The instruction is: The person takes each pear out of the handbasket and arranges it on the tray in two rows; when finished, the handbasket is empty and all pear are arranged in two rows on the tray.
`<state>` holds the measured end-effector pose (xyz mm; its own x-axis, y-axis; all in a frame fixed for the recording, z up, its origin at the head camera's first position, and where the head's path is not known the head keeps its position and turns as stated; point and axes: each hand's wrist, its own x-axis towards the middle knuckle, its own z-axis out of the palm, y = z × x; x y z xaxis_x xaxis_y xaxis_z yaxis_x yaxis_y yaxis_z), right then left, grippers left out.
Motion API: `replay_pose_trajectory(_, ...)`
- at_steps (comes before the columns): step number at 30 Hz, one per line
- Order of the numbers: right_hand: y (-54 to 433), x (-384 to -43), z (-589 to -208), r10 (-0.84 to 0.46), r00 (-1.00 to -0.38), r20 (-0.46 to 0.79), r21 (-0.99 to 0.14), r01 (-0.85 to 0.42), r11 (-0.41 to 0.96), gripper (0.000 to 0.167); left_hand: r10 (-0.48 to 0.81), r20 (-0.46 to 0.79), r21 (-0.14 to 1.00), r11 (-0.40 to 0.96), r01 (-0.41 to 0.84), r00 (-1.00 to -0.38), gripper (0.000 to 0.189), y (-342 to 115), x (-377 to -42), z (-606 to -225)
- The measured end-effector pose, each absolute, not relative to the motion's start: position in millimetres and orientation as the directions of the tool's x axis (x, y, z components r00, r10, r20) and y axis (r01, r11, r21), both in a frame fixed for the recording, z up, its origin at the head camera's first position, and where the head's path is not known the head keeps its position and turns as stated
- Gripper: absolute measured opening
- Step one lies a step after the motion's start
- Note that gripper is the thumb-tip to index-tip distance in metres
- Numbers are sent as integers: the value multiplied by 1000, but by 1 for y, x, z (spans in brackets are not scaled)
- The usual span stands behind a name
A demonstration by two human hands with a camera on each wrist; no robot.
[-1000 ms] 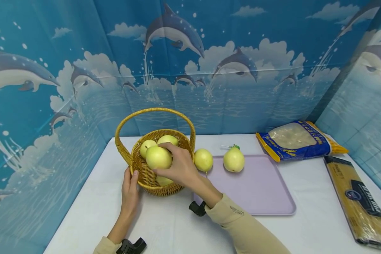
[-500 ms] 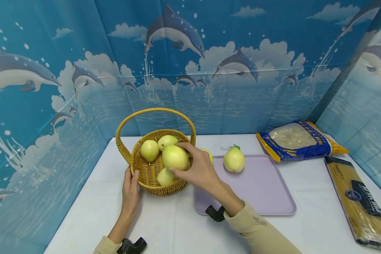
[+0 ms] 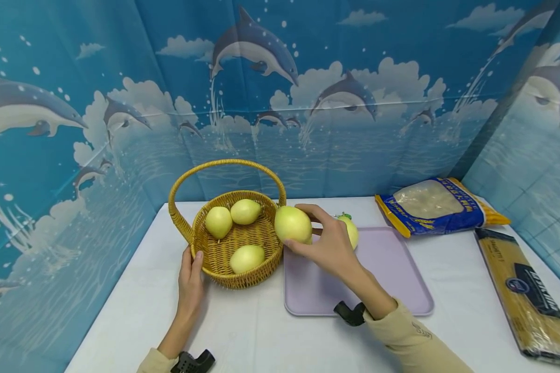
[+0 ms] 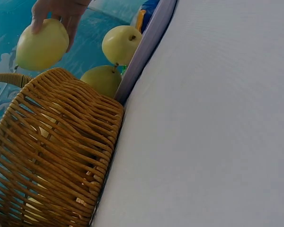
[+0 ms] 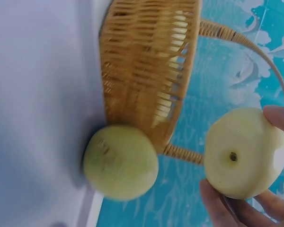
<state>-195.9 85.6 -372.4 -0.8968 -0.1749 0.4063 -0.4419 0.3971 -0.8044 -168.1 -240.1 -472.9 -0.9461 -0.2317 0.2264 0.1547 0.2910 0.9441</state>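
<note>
My right hand [image 3: 331,246] grips a yellow-green pear [image 3: 292,225] between thumb and fingers, raised beside the basket's right rim. The right wrist view shows the round end of this pear [image 5: 246,153]. The wicker basket [image 3: 247,281] stands upright with its handle up, and three pears lie apart inside, one pear [image 3: 247,259] at the front. My left hand [image 3: 191,290] holds the basket's left rim, thumb over the edge; it is almost wholly outside the left wrist view. Behind the right hand, a pear [image 3: 351,231] on the tray is partly covered; another pear [image 5: 120,162] sits near the basket.
A lilac tray [image 3: 378,290] lies right of the basket on the white-covered table. Further right are a blue and yellow food bag [image 3: 441,206] and a long spaghetti pack [image 3: 527,295]. A dolphin-print curtain [image 3: 270,145] closes off the back and sides.
My right hand has lifted the pear out of the basket and carried it right, past the rim, uncovering the pears inside. My left hand has stayed on the basket.
</note>
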Motion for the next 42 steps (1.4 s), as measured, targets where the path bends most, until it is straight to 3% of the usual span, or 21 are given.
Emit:
replay_pose_trajectory(19,178,-203,-378,-15,-914,405,-735,-335,589,67,-226,221,946,284,153,-949,58,-238,-171,-474)
replay_pose_trajectory(25,202,-204,-377,65,-926,373,-725,-247,643,73,-235,225,946,284,155,-945,57,-239,-170,-474)
replay_pose_trajectory(42,231,-213,-399,146,-956,255,-587,-33,809,82,-230,220,947,282,152,-948,58,-240,-170,-474)
